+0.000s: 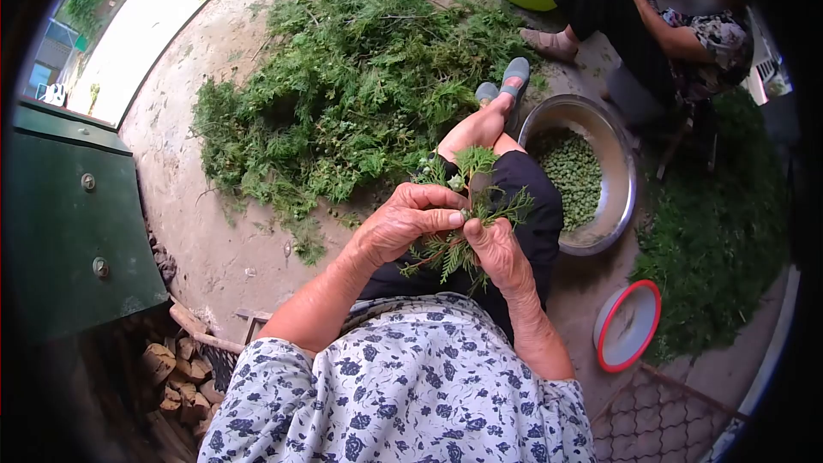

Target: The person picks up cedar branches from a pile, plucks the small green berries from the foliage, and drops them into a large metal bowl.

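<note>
Left hand (420, 216): thumb and forefinger pinched at a small, round, pale-green cone (464, 215).
Right hand (499, 259): curled around the feathery green conifer sprig (507, 207) — some fingers hidden.
Sprig: above the lap (533, 184), near the round silver metal basin (615, 193).
Picking: apparently detaching cones — the next move calls for a firm pluck.
Writing: none readable.

Left fingers (439, 197), right fingers (480, 236) on leafy sprig (452, 257); metal basin (612, 180) near.
</note>
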The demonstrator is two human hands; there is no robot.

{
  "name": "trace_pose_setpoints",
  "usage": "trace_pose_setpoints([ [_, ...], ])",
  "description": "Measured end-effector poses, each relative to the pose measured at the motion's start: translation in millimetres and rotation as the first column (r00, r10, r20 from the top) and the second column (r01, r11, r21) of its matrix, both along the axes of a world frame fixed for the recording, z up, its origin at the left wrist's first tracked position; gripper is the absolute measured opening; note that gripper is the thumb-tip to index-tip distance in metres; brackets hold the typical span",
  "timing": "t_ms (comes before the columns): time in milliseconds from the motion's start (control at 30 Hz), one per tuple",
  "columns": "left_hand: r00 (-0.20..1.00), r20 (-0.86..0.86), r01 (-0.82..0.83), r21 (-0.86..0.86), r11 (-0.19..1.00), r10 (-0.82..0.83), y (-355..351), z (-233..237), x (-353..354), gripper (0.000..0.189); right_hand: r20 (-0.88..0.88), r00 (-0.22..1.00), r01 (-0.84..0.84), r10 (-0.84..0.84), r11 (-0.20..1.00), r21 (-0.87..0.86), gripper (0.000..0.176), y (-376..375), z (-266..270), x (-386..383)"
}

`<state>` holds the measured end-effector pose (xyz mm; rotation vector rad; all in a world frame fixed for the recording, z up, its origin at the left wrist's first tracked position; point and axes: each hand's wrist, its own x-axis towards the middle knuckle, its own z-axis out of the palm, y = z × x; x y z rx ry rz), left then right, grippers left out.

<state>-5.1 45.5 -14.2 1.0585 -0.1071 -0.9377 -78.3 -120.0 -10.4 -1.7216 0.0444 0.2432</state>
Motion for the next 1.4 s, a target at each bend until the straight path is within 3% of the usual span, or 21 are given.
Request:
trace_pose_setpoints([
  [67, 0.998, 0.055, -0.007, 0.021, 1.000, 0.006, -0.1, 1.9, -0.6, 0.022, -0.112, 0.993, 0.024, -0.027, 0.999, -0.024, 0.061, -1.8, -5.4, -1.3],
  [100, 0.984, 0.175, 0.004, 0.125, 0.992, -0.026, 0.5, 6.8, -0.6, 0.020, -0.113, 0.993, 0.029, -0.031, 0.999, -0.022, 0.061, -0.5, -5.2, -2.8],
  [133, 0.955, 0.290, 0.002, 0.227, 0.974, -0.069, 0.5, 9.8, -0.9, 0.018, -0.079, 0.988, 0.127, -0.131, 0.990, -0.058, 0.060, 4.9, 1.5, -2.5],
  [167, 0.954, 0.290, 0.004, 0.227, 0.974, -0.072, 0.0, 10.3, -1.6, 0.018, -0.041, 0.973, 0.223, -0.227, 0.971, -0.091, 0.059, 10.0, 6.2, -1.6],
  [233, 0.989, 0.147, -0.018, 0.250, 0.968, -0.020, -1.7, 10.6, -6.7, 0.012, -0.062, 0.956, 0.283, -0.286, 0.958, -0.047, 0.056, 18.2, 8.7, -2.6],
  [267, 0.997, 0.007, -0.082, 0.098, 0.992, 0.082, -4.1, -2.1, -10.4, 0.012, -0.085, 0.936, 0.341, -0.341, 0.940, -0.005, 0.054, 20.2, 9.1, -3.7],
  [300, 0.997, 0.009, -0.081, 0.098, 0.992, 0.081, -3.1, -7.4, -8.7, 0.012, -0.084, 0.936, 0.342, -0.341, 0.940, -0.005, 0.054, 20.7, 8.4, -4.8],
  [367, 0.955, -0.267, -0.163, -0.116, 0.980, 0.128, 1.5, -10.6, -4.5, 0.015, -0.282, 0.843, 0.506, -0.458, 0.853, 0.129, 0.047, 21.3, 3.6, -6.3],
  [400, 0.961, -0.233, -0.170, -0.077, 0.982, 0.148, 4.5, -8.2, -5.3, 0.022, -0.197, 0.909, 0.403, -0.367, 0.895, 0.191, 0.045, 13.3, -4.2, -5.4],
  [533, 0.906, -0.300, -0.341, -0.106, 0.934, 0.297, -2.9, -4.8, -4.9, 0.027, -0.272, 0.907, 0.367, -0.323, 0.921, 0.133, 0.043, 12.4, 19.1, -5.2],
  [700, 0.925, -0.291, -0.267, -0.036, 0.963, 0.245, 0.7, 3.1, -0.7, 0.027, -0.153, 0.961, 0.251, -0.230, 0.957, 0.142, 0.041, 15.1, 15.3, -5.7],
  [767, 0.960, -0.212, -0.187, 0.006, 0.982, 0.184, -0.4, -0.9, 1.1, 0.023, -0.179, 0.958, 0.250, -0.226, 0.960, 0.125, 0.043, 14.2, 13.4, -6.4],
  [1033, 0.963, -0.149, -0.231, -0.023, 0.973, 0.225, 1.1, 1.3, -1.6, 0.014, -0.211, 0.961, 0.192, -0.179, 0.981, 0.041, 0.047, 8.5, 0.0, -6.1],
  [1100, 0.958, -0.031, -0.280, 0.092, 0.955, 0.284, 0.9, 1.5, -2.2, 0.011, -0.037, 0.986, 0.166, -0.165, 0.985, 0.045, 0.047, 12.5, 4.9, -4.2],
  [1133, 0.958, -0.031, -0.281, 0.092, 0.955, 0.285, -0.1, 0.3, -2.9, 0.011, -0.037, 0.986, 0.165, -0.163, 0.985, 0.045, 0.047, 14.2, 6.5, -4.3],
  [1167, 0.874, 0.393, -0.392, 0.224, 0.892, 0.286, -1.7, -2.4, -3.4, 0.011, -0.057, 0.980, 0.195, -0.193, 0.980, 0.041, 0.047, 15.7, 8.1, -4.7],
  [1200, 0.650, 0.742, -0.534, 0.287, 0.795, 0.168, -2.3, -6.4, -3.7, 0.010, -0.077, 0.972, 0.226, -0.223, 0.974, 0.036, 0.047, 16.6, 9.8, -5.4],
  [1233, 0.555, 0.802, -0.625, 0.227, 0.747, 0.221, 0.6, -15.3, 2.4, 0.012, -0.078, 0.972, 0.225, -0.222, 0.974, 0.037, 0.047, 16.6, 12.4, -6.1],
  [1300, 0.792, 0.288, -0.581, 0.078, 0.810, 0.539, 13.3, -11.9, 16.6, 0.014, -0.109, 0.946, 0.309, -0.306, 0.951, 0.007, 0.044, 13.2, 16.4, -7.7],
  [1367, 0.767, 0.043, -0.640, -0.014, 0.768, 0.640, 18.3, -12.3, 23.9, 0.016, -0.170, 0.935, 0.326, -0.312, 0.943, 0.062, 0.044, 6.7, 3.2, -7.0],
  [1400, 0.791, -0.041, -0.612, -0.043, 0.789, 0.611, 25.0, -15.5, 25.4, 0.017, -0.210, 0.882, 0.460, -0.422, 0.868, 0.189, 0.045, 6.7, -0.2, -5.6],
])
